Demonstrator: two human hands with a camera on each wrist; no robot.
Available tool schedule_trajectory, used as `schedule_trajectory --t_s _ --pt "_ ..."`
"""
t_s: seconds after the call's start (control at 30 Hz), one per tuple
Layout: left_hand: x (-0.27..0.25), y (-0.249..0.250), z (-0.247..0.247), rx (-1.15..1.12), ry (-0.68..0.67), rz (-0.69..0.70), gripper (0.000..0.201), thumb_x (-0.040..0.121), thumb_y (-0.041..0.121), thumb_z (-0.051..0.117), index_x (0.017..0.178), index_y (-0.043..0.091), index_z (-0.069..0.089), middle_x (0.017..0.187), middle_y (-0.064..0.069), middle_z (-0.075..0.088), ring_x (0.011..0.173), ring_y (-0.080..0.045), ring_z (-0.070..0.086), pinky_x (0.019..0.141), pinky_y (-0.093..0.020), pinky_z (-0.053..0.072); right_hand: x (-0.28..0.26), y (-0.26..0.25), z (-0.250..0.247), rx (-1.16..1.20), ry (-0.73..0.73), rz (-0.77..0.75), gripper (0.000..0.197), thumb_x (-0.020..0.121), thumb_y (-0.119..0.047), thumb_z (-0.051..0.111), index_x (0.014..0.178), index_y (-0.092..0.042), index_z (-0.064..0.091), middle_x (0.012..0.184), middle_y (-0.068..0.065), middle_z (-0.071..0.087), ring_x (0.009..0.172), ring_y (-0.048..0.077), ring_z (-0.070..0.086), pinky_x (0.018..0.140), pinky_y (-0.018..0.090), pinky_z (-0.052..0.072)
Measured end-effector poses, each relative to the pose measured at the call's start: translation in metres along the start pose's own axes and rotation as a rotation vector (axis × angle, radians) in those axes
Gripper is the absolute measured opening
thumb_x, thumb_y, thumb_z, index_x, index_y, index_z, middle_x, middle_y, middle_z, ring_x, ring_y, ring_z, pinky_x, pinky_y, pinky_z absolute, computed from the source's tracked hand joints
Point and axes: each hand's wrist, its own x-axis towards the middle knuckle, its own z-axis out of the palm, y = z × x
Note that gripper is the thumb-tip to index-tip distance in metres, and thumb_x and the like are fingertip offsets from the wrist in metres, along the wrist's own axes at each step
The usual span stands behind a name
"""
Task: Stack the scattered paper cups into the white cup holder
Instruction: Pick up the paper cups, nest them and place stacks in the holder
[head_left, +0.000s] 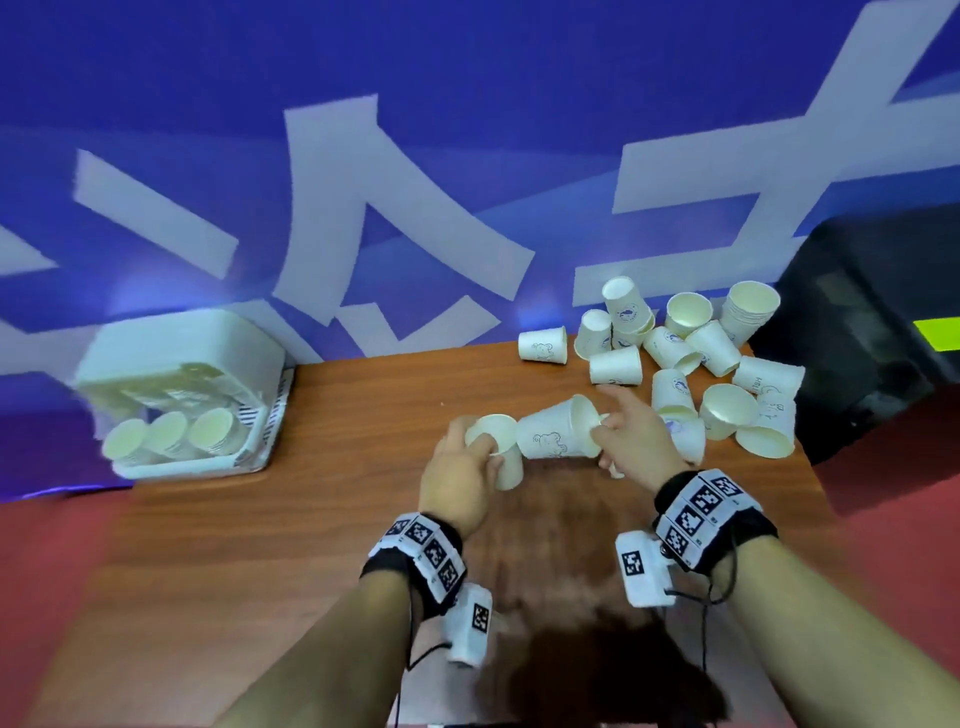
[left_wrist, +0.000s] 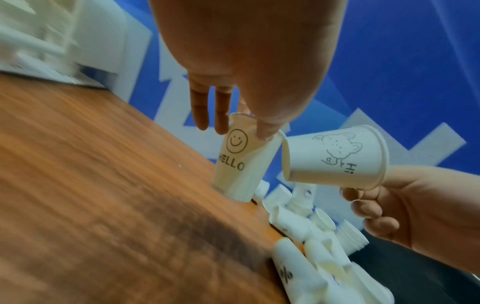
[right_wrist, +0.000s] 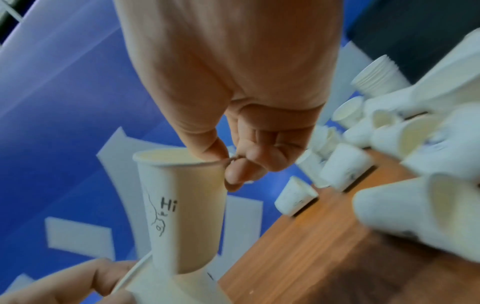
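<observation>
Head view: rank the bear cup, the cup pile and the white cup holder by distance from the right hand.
1. Bear cup: pinched at its rim by the right hand.
2. Cup pile: just beyond, right side.
3. White cup holder: far left, by the wall.

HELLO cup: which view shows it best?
Left wrist: the HELLO cup shows its smiley and text, pinched at the rim by the left hand. Head shows it small, print hidden. Right wrist catches only its blurred rim.

Matt white paper cups (head_left: 615, 365), printed line drawings. Wood-grain table (head_left: 363, 415), smooth, slight sheen. Cup holder (head_left: 182, 358) probably plastic, blurred.
</observation>
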Motion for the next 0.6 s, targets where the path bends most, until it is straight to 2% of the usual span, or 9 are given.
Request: schedule_trajectory --t_s 0.07,0.17,0.3,0.43,0.6 --pt "-0.014 -0.020 -0.025 -0.006 0.084 -0.054 0.013 0.093 0.031 0.052 0.087 0.020 0.055 0.130 0.001 0.044 0.097 -0.022 0.051 0.070 -0.034 0.048 0.005 -0.024 0.026 -0.045 -0.027 -0.058 0.051 0.082 -0.007 0.054 0.128 -0.028 0.043 0.073 0.007 0.066 0.052 0.016 0.064 0.051 0.023 0.043" --pt "-0.035 -0.055 -0.056 -0.032 0.202 -0.145 0.014 0.093 0.030 0.055 0.086 0.018 0.059 0.108 0.004 0.048 0.081 -0.019 0.052 0.064 -0.036 0.050 0.007 -0.060 0.067 -0.040 -0.064 -0.121 0.034 0.082 -0.008 0.054 0.110 -0.025 0.045 0.077 0.008 0.066 0.051 0.020 0.064 0.052 0.027 0.048" --pt "-0.067 -0.108 -0.087 -0.076 0.298 -0.316 0.011 0.090 0.026 0.060 0.086 0.017 0.064 0.094 0.005 0.049 0.078 -0.020 0.054 0.067 -0.037 0.048 0.003 -0.094 0.129 -0.089 -0.186 -0.204 0.015 0.083 -0.007 0.049 0.086 -0.023 0.049 0.074 0.008 0.064 0.044 0.014 0.059 0.049 0.024 0.040" --pt "-0.094 -0.159 -0.109 -0.103 0.337 -0.418 0.009 0.088 0.025 0.061 0.083 0.018 0.065 0.090 0.005 0.050 0.078 -0.020 0.055 0.069 -0.038 0.047 -0.002 -0.121 0.188 -0.108 -0.261 -0.258 0.023 0.083 -0.006 0.047 0.082 -0.024 0.061 0.073 0.003 0.068 0.046 0.017 0.062 0.052 0.028 0.048" --pt "-0.101 -0.219 -0.140 -0.151 0.389 -0.425 0.008 0.087 0.020 0.064 0.080 0.018 0.068 0.085 0.006 0.051 0.076 -0.018 0.052 0.067 -0.030 0.038 0.000 -0.157 0.249 -0.113 -0.270 -0.284 0.026 0.084 -0.009 0.046 0.080 -0.024 0.068 0.072 -0.001 0.070 0.053 0.018 0.069 0.060 0.043 0.055"
